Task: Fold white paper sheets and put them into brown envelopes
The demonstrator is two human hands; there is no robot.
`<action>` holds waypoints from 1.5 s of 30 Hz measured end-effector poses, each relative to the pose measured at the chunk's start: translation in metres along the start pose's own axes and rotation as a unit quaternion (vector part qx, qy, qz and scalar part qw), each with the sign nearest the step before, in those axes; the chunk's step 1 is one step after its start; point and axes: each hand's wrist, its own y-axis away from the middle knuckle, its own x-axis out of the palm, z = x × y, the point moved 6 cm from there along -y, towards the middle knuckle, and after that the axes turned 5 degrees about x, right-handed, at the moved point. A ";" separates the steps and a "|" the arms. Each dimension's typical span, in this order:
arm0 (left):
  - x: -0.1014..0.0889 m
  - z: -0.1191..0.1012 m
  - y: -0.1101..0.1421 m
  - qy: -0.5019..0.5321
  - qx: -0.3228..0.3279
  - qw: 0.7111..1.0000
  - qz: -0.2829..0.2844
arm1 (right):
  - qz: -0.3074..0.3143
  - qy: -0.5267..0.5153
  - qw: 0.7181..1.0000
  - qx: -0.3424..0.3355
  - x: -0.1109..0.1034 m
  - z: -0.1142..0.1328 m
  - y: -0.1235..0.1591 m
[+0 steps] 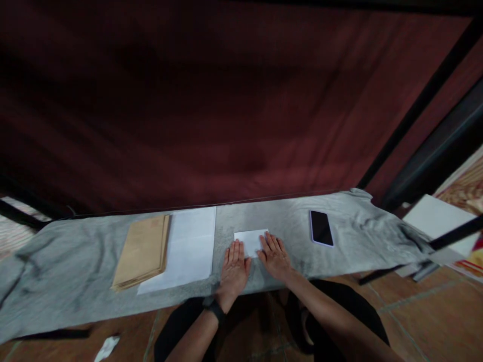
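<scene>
A small white sheet of paper point(250, 241), perhaps folded, lies on the grey cloth right in front of me. My left hand point(234, 266) rests flat on its left end, fingers stretched forward, a dark watch on the wrist. On the right end lies my right hand point(275, 255), palm down with fingers somewhat spread. Both hands are open, and the parts of the paper under them are hidden. To the left, larger white sheets point(191, 246) lie partly under a stack of brown envelopes point(141, 249).
A phone with a pale purple edge point(322, 229) lies to the right on the grey cloth point(358, 241). A dark red curtain point(226, 125) hangs behind the bench. Dark metal bars point(418, 105) stand at the right, near a white box-like object point(437, 218). Crumpled white paper point(107, 348) is on the tiled floor.
</scene>
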 end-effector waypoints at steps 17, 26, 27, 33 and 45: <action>-0.023 0.020 -0.046 0.129 -0.044 0.991 0.008 | 0.010 -0.012 1.000 -0.023 -0.007 0.014 -0.030; -0.049 0.043 -0.090 0.162 -0.038 0.986 0.012 | -0.038 -0.079 0.996 -0.019 -0.033 -0.002 -0.067; -0.057 0.044 -0.092 0.167 -0.035 0.985 0.007 | -0.045 -0.087 0.995 -0.018 -0.041 -0.004 -0.070; -0.117 0.037 -0.069 0.190 0.032 0.968 -0.159 | -0.174 -0.145 0.967 -0.114 -0.101 -0.006 -0.056; -0.048 0.012 -0.004 0.159 0.071 0.983 0.052 | 0.046 -0.127 0.981 -0.142 -0.046 0.005 -0.005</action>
